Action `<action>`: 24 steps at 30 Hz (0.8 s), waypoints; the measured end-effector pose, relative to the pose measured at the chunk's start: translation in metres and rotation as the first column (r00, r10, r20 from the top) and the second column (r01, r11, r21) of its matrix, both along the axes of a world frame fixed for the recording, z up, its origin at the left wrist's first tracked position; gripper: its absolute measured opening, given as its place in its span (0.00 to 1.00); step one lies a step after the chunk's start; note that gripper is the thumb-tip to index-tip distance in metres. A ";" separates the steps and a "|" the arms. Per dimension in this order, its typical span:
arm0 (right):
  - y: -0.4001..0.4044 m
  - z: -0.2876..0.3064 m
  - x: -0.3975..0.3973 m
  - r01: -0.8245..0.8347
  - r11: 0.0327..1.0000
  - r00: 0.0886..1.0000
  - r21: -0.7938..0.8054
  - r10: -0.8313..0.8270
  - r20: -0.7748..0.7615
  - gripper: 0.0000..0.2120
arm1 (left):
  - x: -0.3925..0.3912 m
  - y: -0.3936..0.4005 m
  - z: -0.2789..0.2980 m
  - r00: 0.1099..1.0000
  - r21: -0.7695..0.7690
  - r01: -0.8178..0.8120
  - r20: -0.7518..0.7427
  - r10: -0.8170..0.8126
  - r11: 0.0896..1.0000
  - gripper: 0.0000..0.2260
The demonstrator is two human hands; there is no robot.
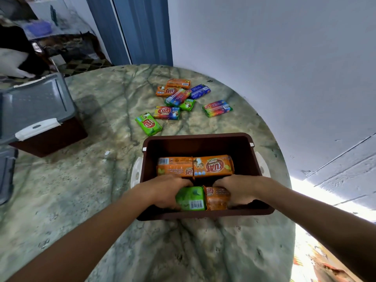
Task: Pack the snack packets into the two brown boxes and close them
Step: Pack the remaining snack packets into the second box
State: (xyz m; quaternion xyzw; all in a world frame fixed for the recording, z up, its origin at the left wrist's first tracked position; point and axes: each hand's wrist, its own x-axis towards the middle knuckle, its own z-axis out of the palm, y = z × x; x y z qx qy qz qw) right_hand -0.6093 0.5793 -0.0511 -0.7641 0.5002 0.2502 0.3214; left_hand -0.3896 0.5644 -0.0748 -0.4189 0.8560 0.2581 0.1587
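Left hand (164,192) grip clamped on our green foil snack packet (191,198) | right hand (238,190) grip clamped on orange packet (217,198) | both inside open brown plastic box (199,142) | loose packets (179,100) at 12 o'clock on marble desk (101,180)

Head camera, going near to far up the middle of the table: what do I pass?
Green packet held in the left hand → orange packets deeper in the open brown box → loose packets on the table.

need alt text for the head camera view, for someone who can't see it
Two bare hands reach into an open brown box on a marble table: the left hand holds a green packet, the right hand an orange packet. More loose packets lie beyond; a second box sits left, lidded.
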 end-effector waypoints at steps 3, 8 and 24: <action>-0.006 -0.001 0.002 0.035 0.994 0.999 0.106 -0.038 0.034 0.24 | -0.006 -0.005 -0.005 0.996 0.134 -0.058 0.069 0.049 0.989 0.32; -0.013 -0.009 0.003 0.091 0.989 0.996 0.114 -0.093 0.009 0.26 | -0.015 -0.011 0.000 0.980 0.231 -0.176 0.137 0.147 0.957 0.31; -0.007 -0.019 0.002 0.113 0.993 0.981 0.028 -0.116 0.157 0.22 | -0.009 -0.001 -0.001 0.974 0.043 -0.223 0.052 0.220 0.974 0.29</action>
